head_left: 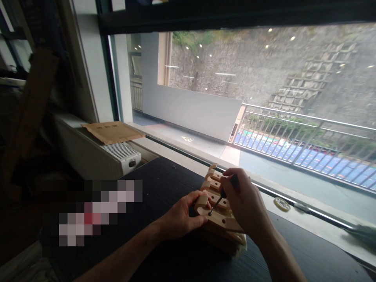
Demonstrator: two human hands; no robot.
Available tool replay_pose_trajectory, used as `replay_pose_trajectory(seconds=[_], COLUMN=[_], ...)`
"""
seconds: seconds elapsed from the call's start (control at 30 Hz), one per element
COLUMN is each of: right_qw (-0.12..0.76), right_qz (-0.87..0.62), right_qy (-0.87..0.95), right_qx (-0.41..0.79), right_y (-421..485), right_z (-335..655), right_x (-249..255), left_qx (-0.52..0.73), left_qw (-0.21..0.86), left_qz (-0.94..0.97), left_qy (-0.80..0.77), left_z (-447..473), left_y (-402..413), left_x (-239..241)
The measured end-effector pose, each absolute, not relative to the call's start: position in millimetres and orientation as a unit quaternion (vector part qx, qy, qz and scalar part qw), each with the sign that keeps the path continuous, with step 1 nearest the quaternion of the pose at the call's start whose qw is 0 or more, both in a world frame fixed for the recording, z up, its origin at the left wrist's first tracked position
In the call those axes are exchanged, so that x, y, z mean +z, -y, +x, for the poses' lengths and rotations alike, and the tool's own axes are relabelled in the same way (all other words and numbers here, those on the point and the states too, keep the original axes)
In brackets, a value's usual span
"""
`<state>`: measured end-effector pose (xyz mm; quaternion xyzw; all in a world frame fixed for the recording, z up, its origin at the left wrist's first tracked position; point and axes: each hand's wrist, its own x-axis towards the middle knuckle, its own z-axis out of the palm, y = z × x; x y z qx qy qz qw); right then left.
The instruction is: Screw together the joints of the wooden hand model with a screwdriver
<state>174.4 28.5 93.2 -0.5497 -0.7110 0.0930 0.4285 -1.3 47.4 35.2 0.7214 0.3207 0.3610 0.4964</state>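
Note:
A light wooden assembly (219,213) of curved, hooked pieces with round holes rests on the black table (164,184). My left hand (180,217) is closed around its rounded near-left end, thumb on top. My right hand (245,203) is closed on a small screwdriver (219,199) with a dark handle. Its thin shaft slants down-left, and the tip sits in a hole on the top wooden piece beside my left thumb.
A large window runs behind the table, its sill holding a roll of tape (281,203). A white device (125,156) with cardboard (113,131) on top stands at the left. A wooden plank (29,113) leans at far left. A blurred patch covers the table's left.

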Motion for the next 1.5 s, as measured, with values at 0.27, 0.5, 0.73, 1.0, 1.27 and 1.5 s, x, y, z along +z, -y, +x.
replay_pose_trajectory(seconds=[0.27,0.5,0.73,1.0,1.27,1.5], right_qw=[0.439,0.206,0.163,0.215,0.237,0.229], right_qz=[-0.529,-0.581,-0.572,-0.573,-0.565,-0.577], right_qy=[0.724,0.783,0.801,0.785,0.782,0.769], right_qx=[0.05,0.075,0.071,0.098,0.117,0.153], right_y=[-7,-14,-25,-25,-27,-27], right_z=[184,189,173,187,197,197], right_x=[117,98,82,93,89,92], left_qx=[0.375,0.375,0.377,0.382,0.345,0.343], left_qw=[0.476,0.448,0.395,0.412,0.419,0.418], left_qz=[0.732,0.75,0.777,0.753,0.757,0.77], left_qy=[-0.312,-0.311,-0.314,-0.343,-0.364,-0.339], left_z=[-1,0,-4,-6,-9,-11], left_y=[-47,-48,-53,-54,-54,-53], left_x=[31,32,26,26,35,33])
